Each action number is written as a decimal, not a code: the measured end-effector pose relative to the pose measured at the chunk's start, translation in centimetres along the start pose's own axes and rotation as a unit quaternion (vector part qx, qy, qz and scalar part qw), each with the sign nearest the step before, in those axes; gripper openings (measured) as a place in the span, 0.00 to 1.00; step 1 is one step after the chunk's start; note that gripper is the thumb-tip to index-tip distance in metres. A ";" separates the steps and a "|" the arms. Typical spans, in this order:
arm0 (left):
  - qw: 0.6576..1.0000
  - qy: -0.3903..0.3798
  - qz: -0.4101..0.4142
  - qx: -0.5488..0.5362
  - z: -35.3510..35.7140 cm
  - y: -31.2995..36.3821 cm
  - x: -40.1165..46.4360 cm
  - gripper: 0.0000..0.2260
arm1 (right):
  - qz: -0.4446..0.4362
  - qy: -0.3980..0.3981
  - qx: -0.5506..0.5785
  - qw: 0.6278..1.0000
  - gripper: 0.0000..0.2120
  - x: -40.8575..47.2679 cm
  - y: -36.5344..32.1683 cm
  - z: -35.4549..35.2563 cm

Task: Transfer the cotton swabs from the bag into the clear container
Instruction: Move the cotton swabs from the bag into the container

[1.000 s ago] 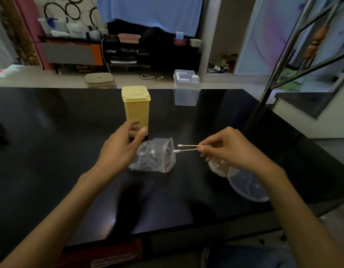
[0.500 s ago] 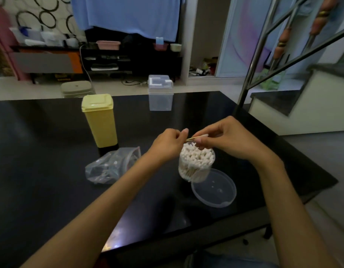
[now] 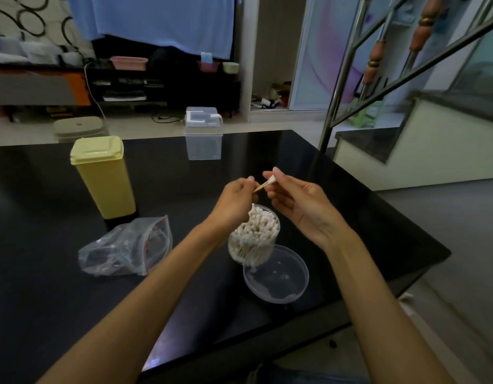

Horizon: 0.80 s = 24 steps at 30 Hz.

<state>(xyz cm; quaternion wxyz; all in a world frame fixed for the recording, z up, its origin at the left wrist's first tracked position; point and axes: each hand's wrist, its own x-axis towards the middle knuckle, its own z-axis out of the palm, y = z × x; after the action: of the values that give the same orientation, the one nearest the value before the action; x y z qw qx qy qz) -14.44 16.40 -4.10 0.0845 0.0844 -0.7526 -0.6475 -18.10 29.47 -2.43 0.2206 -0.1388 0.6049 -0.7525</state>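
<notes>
A round clear container point(image 3: 253, 236) packed with upright cotton swabs stands at the middle of the black table point(image 3: 45, 273). Just above it, my left hand point(image 3: 234, 200) and my right hand point(image 3: 289, 198) pinch the two ends of loose cotton swabs point(image 3: 264, 184); the white tip lies at my right fingertips. The crumpled clear zip bag point(image 3: 126, 248) lies on the table to the left, with a few swabs faintly visible inside. Neither hand touches it.
The container's clear lid point(image 3: 277, 275) lies upside down just in front of it. A tall yellow lidded box point(image 3: 104, 176) stands behind the bag. A small clear lidded box point(image 3: 203, 134) sits at the table's far edge. A stair railing point(image 3: 339, 87) rises at right.
My right hand carried the swabs from the bag's mouth over to above the container. My left hand left the bag and came across to pinch the swabs' other end. The view swung right.
</notes>
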 end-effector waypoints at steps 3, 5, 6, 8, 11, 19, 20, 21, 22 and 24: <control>1.000 0.026 -0.006 0.007 -0.4 0.0 0.2 0.12 | -0.031 -0.011 -0.028 0.999 0.10 0.2 0.4 0.3; 1.000 0.011 -0.010 0.003 -0.7 0.1 0.2 0.13 | -0.065 0.000 -0.093 0.993 0.10 0.4 0.6 0.4; 1.000 0.006 -0.006 0.013 -0.9 0.1 0.2 0.13 | -0.081 0.012 -0.124 0.989 0.11 0.5 0.6 0.2; 0.994 0.021 0.011 0.111 -1.9 -0.4 0.8 0.15 | -0.102 0.046 -0.156 0.981 0.10 0.9 0.8 -0.2; 0.961 0.011 -0.024 0.274 -3.5 -2.2 1.9 0.18 | -0.110 0.105 -0.192 0.970 0.10 1.7 1.1 -2.0; 0.976 -0.045 -0.069 0.202 -3.6 -4.8 1.5 0.14 | -0.148 0.105 -0.331 0.926 0.08 2.4 3.2 -4.0; 0.975 -0.047 -0.067 0.207 -3.7 -4.8 1.5 0.14 | -0.164 0.102 -0.359 0.913 0.09 2.5 3.2 -3.9; 0.973 -0.048 -0.063 0.216 -3.7 -4.8 1.5 0.14 | -0.183 0.099 -0.392 0.896 0.09 2.5 3.2 -3.8; 0.971 -0.047 -0.058 0.227 -3.6 -4.7 1.4 0.14 | -0.199 0.098 -0.426 0.877 0.10 2.7 3.2 -3.6; 0.967 -0.042 -0.050 0.247 -3.5 -4.5 1.3 0.14 | -0.219 0.101 -0.471 0.849 0.11 2.7 3.2 -3.1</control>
<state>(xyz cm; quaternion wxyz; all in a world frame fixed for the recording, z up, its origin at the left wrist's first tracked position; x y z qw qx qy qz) -14.83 12.03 -8.05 -0.0032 0.1135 -0.8868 -0.4480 -21.41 30.21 -6.38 -0.1039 -0.2783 0.8594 -0.4162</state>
